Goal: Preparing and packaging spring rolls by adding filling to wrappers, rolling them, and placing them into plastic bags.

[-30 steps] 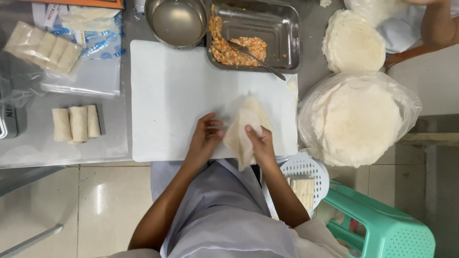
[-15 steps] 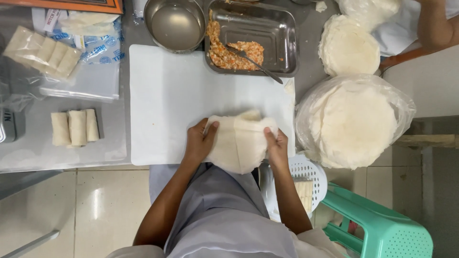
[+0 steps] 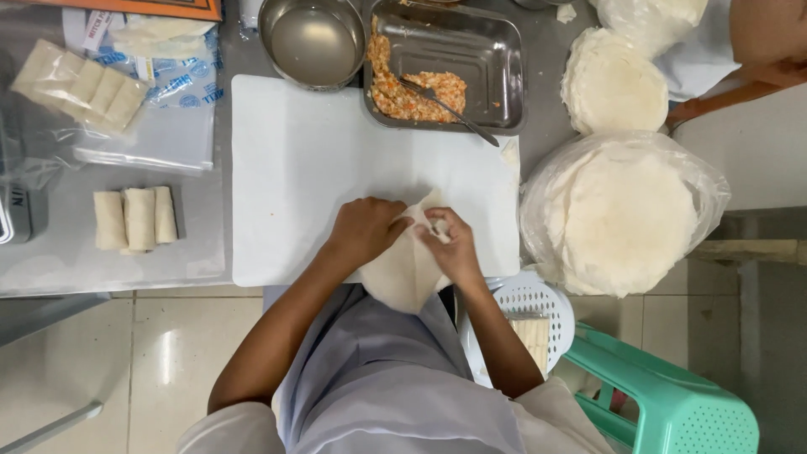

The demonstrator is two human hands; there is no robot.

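Note:
A thin, pale round wrapper point(image 3: 405, 273) hangs over the near edge of the white cutting board point(image 3: 303, 160). My left hand point(image 3: 366, 229) and my right hand point(image 3: 451, 244) both pinch its top edge, fingers close together above the board's front. Behind the board stands a steel tray point(image 3: 483, 59) with orange-flecked filling point(image 3: 405, 92) and a spoon point(image 3: 450, 109) resting in it. Three finished rolls point(image 3: 134, 219) lie side by side to the left.
A steel bowl of liquid point(image 3: 312, 40) sits beside the tray. Stacks of wrappers stand at right, one in a plastic bag point(image 3: 626, 210), one bare point(image 3: 614, 84). A bagged pack of rolls point(image 3: 80, 84) lies far left. A white basket point(image 3: 530, 315) and green stool point(image 3: 672, 395) stand below right. Another person's arm point(image 3: 769, 38) shows top right.
My hands held the wrapper spread wide by its sides half a second ago; now they have come together at its top edge, and the sheet hangs lower over the board's edge.

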